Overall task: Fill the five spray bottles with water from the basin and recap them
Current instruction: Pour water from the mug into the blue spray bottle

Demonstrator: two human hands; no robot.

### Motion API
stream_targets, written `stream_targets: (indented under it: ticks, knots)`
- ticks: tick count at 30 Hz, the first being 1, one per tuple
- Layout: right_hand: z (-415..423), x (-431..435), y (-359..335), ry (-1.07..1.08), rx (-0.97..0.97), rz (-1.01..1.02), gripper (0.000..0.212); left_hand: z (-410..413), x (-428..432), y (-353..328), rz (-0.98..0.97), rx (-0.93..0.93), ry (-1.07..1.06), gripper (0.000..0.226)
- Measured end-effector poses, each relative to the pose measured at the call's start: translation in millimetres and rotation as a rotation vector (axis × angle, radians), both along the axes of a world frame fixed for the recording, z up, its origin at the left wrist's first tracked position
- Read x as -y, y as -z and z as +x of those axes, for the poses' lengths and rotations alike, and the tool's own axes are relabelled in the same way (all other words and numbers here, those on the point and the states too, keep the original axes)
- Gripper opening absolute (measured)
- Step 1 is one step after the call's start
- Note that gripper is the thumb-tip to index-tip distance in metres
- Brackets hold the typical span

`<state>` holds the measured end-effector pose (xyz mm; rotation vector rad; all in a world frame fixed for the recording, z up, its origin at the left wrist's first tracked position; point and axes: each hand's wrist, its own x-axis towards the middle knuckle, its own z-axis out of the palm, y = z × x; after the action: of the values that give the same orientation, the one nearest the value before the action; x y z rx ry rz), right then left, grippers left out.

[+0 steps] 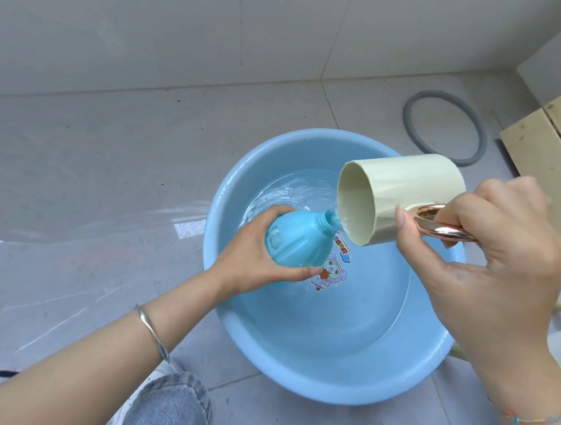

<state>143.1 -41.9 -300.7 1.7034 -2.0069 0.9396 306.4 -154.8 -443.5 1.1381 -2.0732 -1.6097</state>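
Turquoise plastic, smooth and faintly glossy, forms the spray bottle [290, 239]: a rounded, bulbous body narrowing to a ribbed screw neck with no cap on it. I see it tilted over the left part of the basin [327, 385], above the water, its mouth pointing up and to the right. My left hand [246, 259] has its grip closed round the bottle's belly, fingers curled beneath and thumb over the top. A thin stream of water [333, 216] runs into the neck from a cream, matte, straight-walled cup [400, 187] tipped on its side, its lip just beside the bottle's mouth. My right hand [488, 260] grips the cup's handle [444, 228], a shiny rose-gold loop, with the fingers wrapped through it. The basin is round, pale blue plastic holding shallow clear water; on its bottom is a cartoon sticker [329, 272] where I can read "Astronaut". It stands on a floor of grey tiles [111, 150], partly covered on the left by a clear plastic sheet [72, 231]. A grey rubbery ring [444, 127] lies beyond the basin, near pale wooden boards [548, 154].
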Motion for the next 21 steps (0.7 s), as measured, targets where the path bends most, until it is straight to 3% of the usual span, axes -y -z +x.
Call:
stream_targets:
  ticks: [21]
  knots:
    - [1.0, 0.9, -1.7, -0.107, -0.126, -0.034, 0.037, 0.2, 0.4, -0.9, -0.017, -0.010, -0.007, 0.072]
